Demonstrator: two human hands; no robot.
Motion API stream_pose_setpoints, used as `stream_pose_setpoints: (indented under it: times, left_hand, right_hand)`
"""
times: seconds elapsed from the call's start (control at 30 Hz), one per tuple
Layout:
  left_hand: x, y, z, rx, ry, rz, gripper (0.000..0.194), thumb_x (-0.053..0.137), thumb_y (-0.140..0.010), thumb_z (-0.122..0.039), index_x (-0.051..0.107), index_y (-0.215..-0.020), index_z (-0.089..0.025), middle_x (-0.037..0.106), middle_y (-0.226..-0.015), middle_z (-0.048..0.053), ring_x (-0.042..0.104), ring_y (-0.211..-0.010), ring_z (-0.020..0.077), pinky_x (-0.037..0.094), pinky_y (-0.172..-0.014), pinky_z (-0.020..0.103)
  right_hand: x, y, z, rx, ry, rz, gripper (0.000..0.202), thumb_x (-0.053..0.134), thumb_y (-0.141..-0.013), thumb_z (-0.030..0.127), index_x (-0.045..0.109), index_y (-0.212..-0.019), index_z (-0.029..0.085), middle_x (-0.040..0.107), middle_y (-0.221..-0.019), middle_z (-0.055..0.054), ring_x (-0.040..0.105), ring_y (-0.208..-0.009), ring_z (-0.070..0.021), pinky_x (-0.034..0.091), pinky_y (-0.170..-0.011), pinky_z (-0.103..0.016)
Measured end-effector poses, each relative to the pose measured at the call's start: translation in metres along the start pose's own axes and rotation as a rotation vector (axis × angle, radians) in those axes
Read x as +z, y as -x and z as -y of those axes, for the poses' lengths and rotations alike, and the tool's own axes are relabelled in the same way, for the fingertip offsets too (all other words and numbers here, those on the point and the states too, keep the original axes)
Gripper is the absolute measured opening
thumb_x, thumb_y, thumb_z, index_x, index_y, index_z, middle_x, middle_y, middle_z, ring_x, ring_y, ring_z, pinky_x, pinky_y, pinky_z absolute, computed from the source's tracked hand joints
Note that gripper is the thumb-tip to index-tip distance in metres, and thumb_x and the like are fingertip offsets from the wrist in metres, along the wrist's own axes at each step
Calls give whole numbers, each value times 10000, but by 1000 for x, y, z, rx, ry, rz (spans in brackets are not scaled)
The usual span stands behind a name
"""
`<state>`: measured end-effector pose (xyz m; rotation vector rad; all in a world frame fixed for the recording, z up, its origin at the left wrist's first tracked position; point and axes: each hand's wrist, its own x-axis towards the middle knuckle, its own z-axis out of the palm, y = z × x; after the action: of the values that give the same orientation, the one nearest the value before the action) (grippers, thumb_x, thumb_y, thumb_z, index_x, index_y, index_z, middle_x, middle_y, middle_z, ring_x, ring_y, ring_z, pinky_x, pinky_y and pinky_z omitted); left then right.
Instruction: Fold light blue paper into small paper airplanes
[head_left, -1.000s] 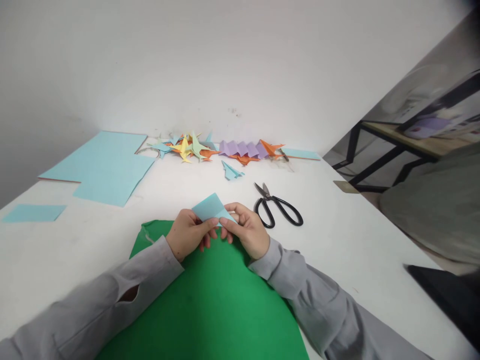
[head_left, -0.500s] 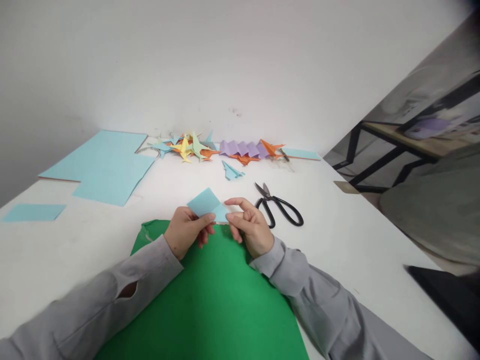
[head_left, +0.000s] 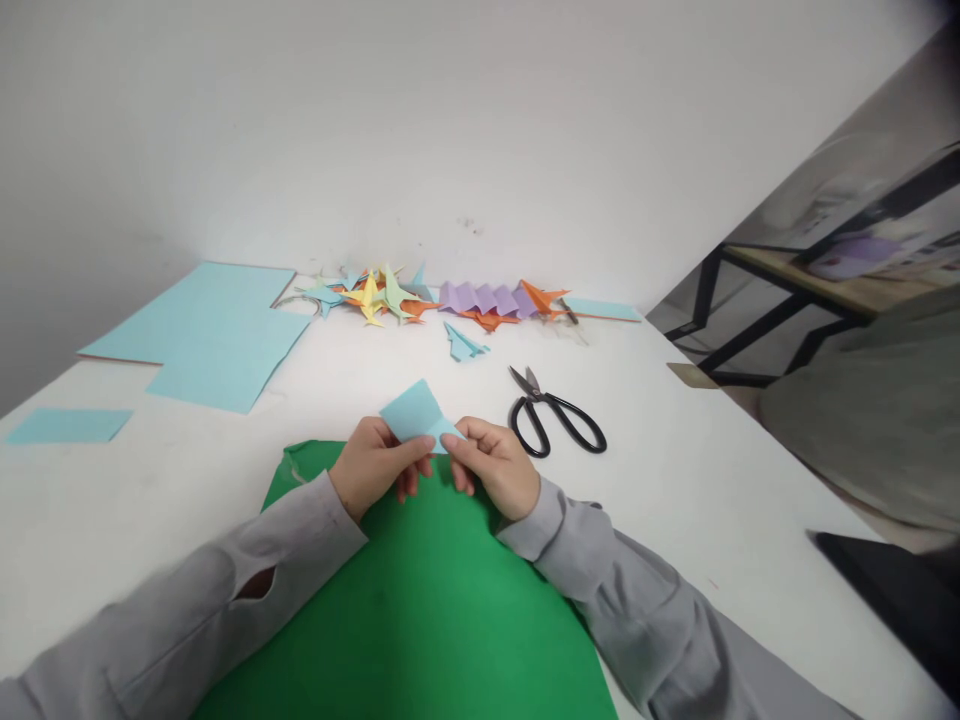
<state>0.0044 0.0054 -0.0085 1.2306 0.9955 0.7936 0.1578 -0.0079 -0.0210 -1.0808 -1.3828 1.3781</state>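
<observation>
A small light-blue paper (head_left: 412, 409), folded at its right part, is held up between both hands over the far edge of a green sheet (head_left: 442, 590). My left hand (head_left: 376, 462) grips its lower left side, thumb on the front and fingers behind. On the right side my right hand (head_left: 496, 464) pinches the folded part, its thumb close to the left thumb. Black-handled scissors (head_left: 537, 396) lie with slightly parted blades just right of my right hand. Beyond the paper sits a small folded blue paper piece (head_left: 465, 345).
Large blue sheets (head_left: 214, 335) and a smaller blue piece (head_left: 69, 425) lie at the left. Along the wall are colourful folded paper figures (head_left: 386, 295), a pleated purple paper (head_left: 484, 298) and a blue strip (head_left: 607, 308). A dark object (head_left: 885, 590) is at the right edge.
My right hand has moved slightly left and its raised index finger has come down onto the paper. The paper has tilted and its right part now looks narrower.
</observation>
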Motion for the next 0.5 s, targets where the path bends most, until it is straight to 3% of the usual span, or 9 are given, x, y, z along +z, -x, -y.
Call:
stream_pose_setpoints:
  times: [0.17, 0.5]
  left_hand:
    - [-1, 1, -1, 43, -175, 76, 235, 592, -678, -290, 560, -518, -121, 492, -362, -24, 439, -304, 79, 356, -308, 193]
    - [-1, 3, -4, 63, -205, 52, 229, 566, -677, -254, 492, -495, -136, 465, -369, -51, 421, -303, 60, 333, -297, 170]
  right_hand:
    - [0, 1, -1, 0, 73, 34, 336, 577, -724, 456, 473, -589, 165, 488, -360, 61, 380, -293, -56, 285, -327, -172]
    - [1, 0, -2, -2, 68, 108, 330, 550, -748, 463, 495, -641, 155, 561, -452, 29, 453, -344, -63, 342, -362, -174]
